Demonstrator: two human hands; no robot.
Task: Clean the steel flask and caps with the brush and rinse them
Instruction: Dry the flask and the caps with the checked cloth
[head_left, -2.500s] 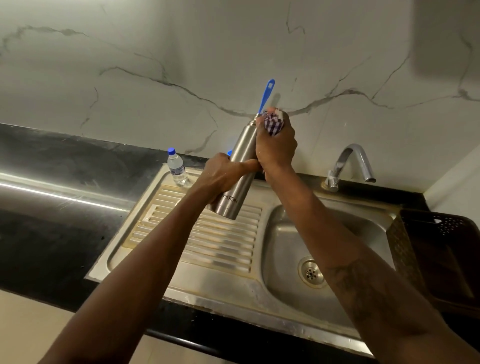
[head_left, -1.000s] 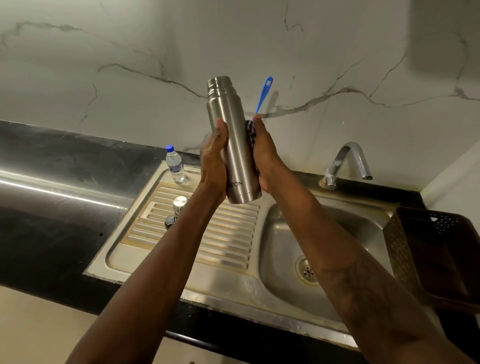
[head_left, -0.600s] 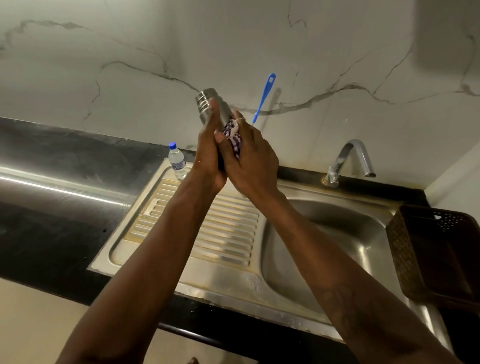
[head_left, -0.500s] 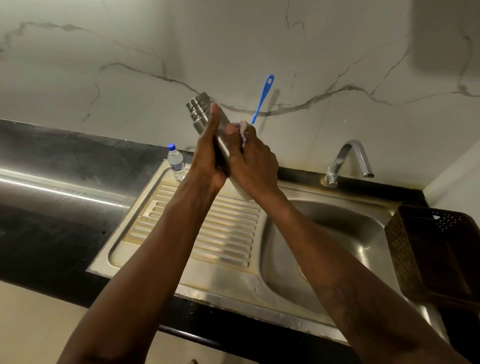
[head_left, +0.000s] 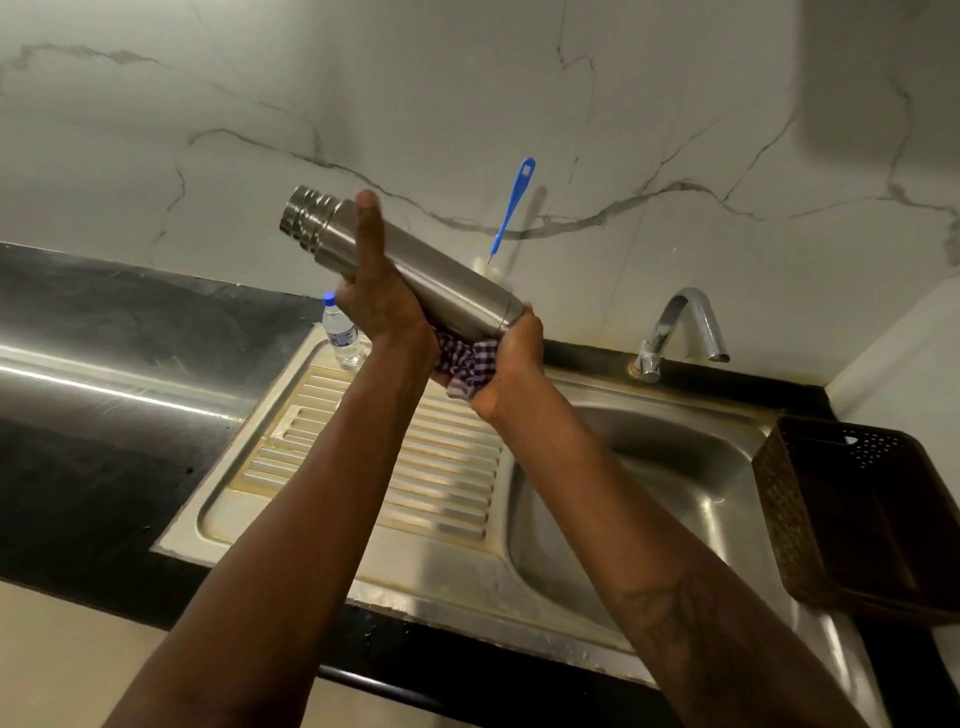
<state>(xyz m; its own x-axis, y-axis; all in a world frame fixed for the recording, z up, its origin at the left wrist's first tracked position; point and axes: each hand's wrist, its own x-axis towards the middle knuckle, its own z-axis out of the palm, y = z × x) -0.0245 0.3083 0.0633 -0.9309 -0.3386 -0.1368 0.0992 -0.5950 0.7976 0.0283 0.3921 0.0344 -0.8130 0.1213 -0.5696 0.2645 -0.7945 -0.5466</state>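
Above a steel sink (head_left: 649, 499) set into a black desk (head_left: 104, 322), a person holds a steel flask (head_left: 431, 270) tilted in mid-air, ridged neck up to the left, base down to the right. The left hand (head_left: 376, 296) lies flat against the flask's side with fingers straight, so its grip is wide and only presses. The right hand (head_left: 511, 358) cups the base, its grip closed around a bunched checked cloth (head_left: 465, 364) that touches the flask's underside. A blue brush (head_left: 514, 202) leans against the marble wall behind, apart from both hands. No caps are in view; the arms may hide them. A small plastic bottle (head_left: 340, 332) stands at the far corner of the ribbed drainboard (head_left: 322, 457), and no water is seen at the tap (head_left: 680, 327).

Likely risks: the flask is pinned between a flat palm and a cloth rather than wrapped by fingers, so the smooth steel could slide out, drop onto the drainboard and perhaps knock over the small bottle. With the neck higher than the base, any water inside would stay in rather than drain. Rubbing with the cloth alone would leave the inside unscrubbed while the brush stands unused
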